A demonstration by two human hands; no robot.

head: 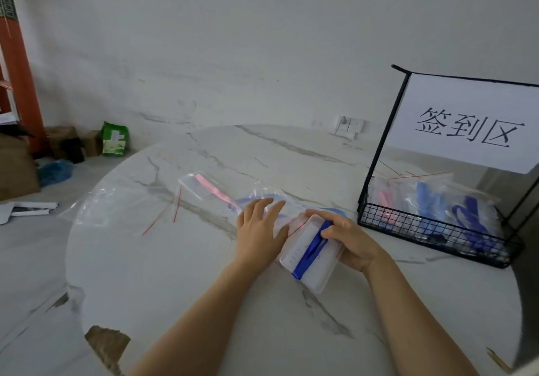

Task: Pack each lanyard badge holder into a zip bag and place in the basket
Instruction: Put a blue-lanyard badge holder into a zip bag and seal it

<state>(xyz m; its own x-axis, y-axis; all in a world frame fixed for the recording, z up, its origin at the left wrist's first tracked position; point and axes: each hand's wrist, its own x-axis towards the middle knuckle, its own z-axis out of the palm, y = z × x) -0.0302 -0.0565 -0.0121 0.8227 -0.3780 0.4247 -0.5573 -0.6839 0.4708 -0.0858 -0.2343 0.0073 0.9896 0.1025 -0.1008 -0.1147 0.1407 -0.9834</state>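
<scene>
- Badge holder (318, 270), clear plastic with a blue lanyard (309, 251) laid across its face, sits in my right hand (353, 240) just above the table (175, 273). My fingers curl round its far edge and my thumb presses on the strap.
- Head camera, centre: my left hand (259, 230) lies flat with straight fingers on a clear zip bag (293, 225), pinning it to the marble top. The bag's red zip line shows between my two hands, touching the holder's upper end.
- By my judgement the holder is at the mouth of the bag and not yet inside. Most of its body lies bare on my side of the red line. A blue arc of strap shows beyond my hands, and I cannot tell whether it is already in the bag.
- Head camera, right: the black wire basket (423, 227) stands near my right hand under a paper sign (469, 125). Several packed bags (431, 197) with blue and pink lanyards are stacked in it, so a good part of the job looks done.
- Head camera, left of centre: a second badge holder (198, 186), with a pink lanyard, lies on the table beyond my left hand. Whether it is bagged I cannot say.
- More clear zip bags (175, 209), marked by their red lines, lie just beside the second holder.
- Left to do, as I read it: slide this holder in, press the zip shut, set it in the basket, then pack the pink one.
</scene>
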